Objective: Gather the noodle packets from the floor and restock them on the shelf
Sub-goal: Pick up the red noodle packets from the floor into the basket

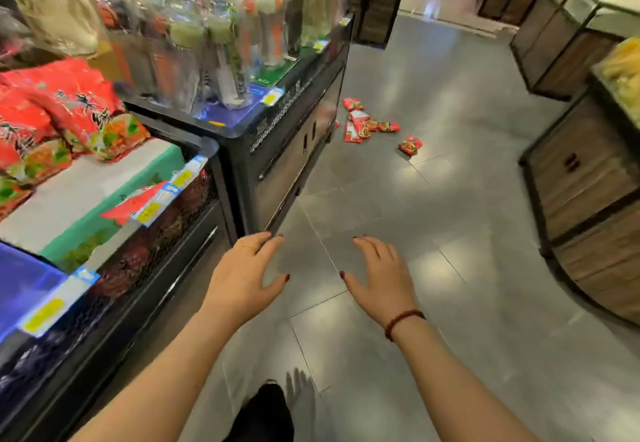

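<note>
Out at twelve o'clock on the floor (433, 216), the noodle packets (367, 124) lie scattered by the black cabinet (277, 150). The left hand (242, 278) and right hand (377, 278) hover spread wide, both empty; shelf (79, 195) at nine o'clock.

Overhead indoor light, bright and fairly even. The glossy floor (467, 216) carries pale reflected patches, with strong glare at the far end of the aisle. A soft finger-shaped shadow lies near the bottom edge. Motion blur smears the bottles (221, 36) and shelf packets (65, 102) at left; wide-angle distortion bows the wooden cabinets (588, 178) at right.
</note>
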